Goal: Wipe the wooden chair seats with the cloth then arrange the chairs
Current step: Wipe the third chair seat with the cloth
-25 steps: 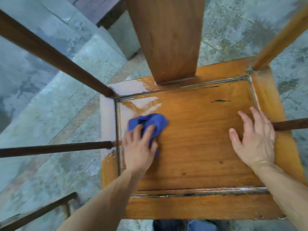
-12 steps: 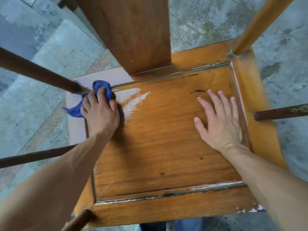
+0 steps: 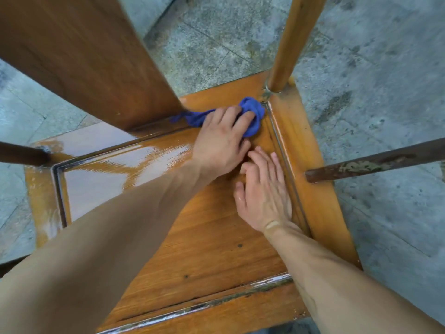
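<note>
- My left hand (image 3: pixel 220 138) reaches across to the upper middle of the frame and presses the crumpled blue cloth (image 3: pixel 250 115) into the far right corner of the orange-brown wooden chair seat (image 3: pixel 204 237), fingers curled over the bunched fabric.
- A tail of the cloth trails left, up against the wide brown wooden back slat (image 3: pixel 84 56).
- My right hand (image 3: pixel 262 191) lies flat on the seat just below the left one, fingers straight, beside the right-hand groove.
- A wet sheen sits on the seat at left of centre.
- A round light wooden post (image 3: pixel 291 42) rises from the corner just beyond the cloth; a dark rusty rail (image 3: pixel 375 160) sticks out at right.
- Grey stone floor (image 3: pixel 385 80) all around.
</note>
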{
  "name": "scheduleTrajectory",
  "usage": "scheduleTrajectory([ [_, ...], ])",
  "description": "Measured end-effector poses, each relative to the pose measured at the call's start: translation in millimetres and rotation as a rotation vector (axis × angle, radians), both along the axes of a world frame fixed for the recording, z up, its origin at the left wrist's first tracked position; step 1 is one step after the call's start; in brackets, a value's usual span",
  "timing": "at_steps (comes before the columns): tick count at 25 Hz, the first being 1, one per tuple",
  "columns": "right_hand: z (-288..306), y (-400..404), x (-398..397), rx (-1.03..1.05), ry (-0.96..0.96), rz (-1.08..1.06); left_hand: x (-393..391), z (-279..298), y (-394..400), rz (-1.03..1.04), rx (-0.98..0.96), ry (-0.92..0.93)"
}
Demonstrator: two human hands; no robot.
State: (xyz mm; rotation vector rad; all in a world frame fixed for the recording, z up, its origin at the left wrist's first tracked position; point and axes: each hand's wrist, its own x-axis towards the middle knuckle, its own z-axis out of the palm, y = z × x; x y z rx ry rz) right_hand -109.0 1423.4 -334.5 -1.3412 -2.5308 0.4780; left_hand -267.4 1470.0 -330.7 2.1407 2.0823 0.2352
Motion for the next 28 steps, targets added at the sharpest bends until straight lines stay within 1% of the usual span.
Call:
scheduleTrajectory([
  [3,0.9,1.3,0.1,-0.025,-0.013,-0.007,10.9,1.0,42.7,-0.197,-0.02,-0.077],
  [6,4.2,0.8,0.7,-0.031,-0.042,0.009,6.9,-4.2,53.2,-0.402,-0.031,-0.065],
  [8,4.7,1.7,-0.6,-0.028,-0.082,-0.003,22.5,-4.5,63.6,-0.53,-0.059,-0.065],
  [10,5.7,2.0,-0.8,-0.017,-0.162,0.016,56.9,4.3,87.8,-0.571,-0.136,-0.055],
  [11,9.2,2.3,-1.7,-0.044,-0.202,0.038,75.0,10.6,101.7,-0.577,-0.211,-0.022],
  [12,17.7,4.3,-3.1,-0.122,-0.257,0.058,91.2,14.2,114.9,-0.585,-0.281,0.027],
  [14,27.0,7.7,0.2,-0.261,-0.338,0.096,112.0,13.6,131.5,-0.593,-0.339,0.119],
  [15,26.2,8.7,2.2,-0.295,-0.408,0.117,114.5,10.2,133.9,-0.58,-0.324,0.105],
  [16,24.7,8.1,-0.1,-0.278,-0.433,0.099,111.3,7.2,129.0,-0.576,-0.283,0.056],
  [18,20.6,4.1,-4.3,-0.166,-0.388,0.026,93.5,2.2,106.2,-0.586,-0.148,-0.065],
  [20,11.5,2.3,-3.2,-0.066,-0.235,0.001,63.5,-0.6,79.8,-0.529,-0.02,-0.142],
  [21,9.5,1.0,-3.7,-0.061,-0.178,0.017,43.2,-0.3,65.3,-0.447,-0.01,-0.153],
  [24,9.6,2.8,-2.2,-0.033,-0.06,0.016,-18.2,2.4,8.9,-0.111,-0.036,-0.139],
  [26,8.1,1.0,-2.8,-0.025,-0.034,0.024,-41.9,6.7,-56.6,0.068,-0.04,-0.086],
  [28,6.5,0.4,-2.4,-0.015,-0.012,0.022,-43.5,6.2,-138.5,0.175,-0.095,-0.041],
])
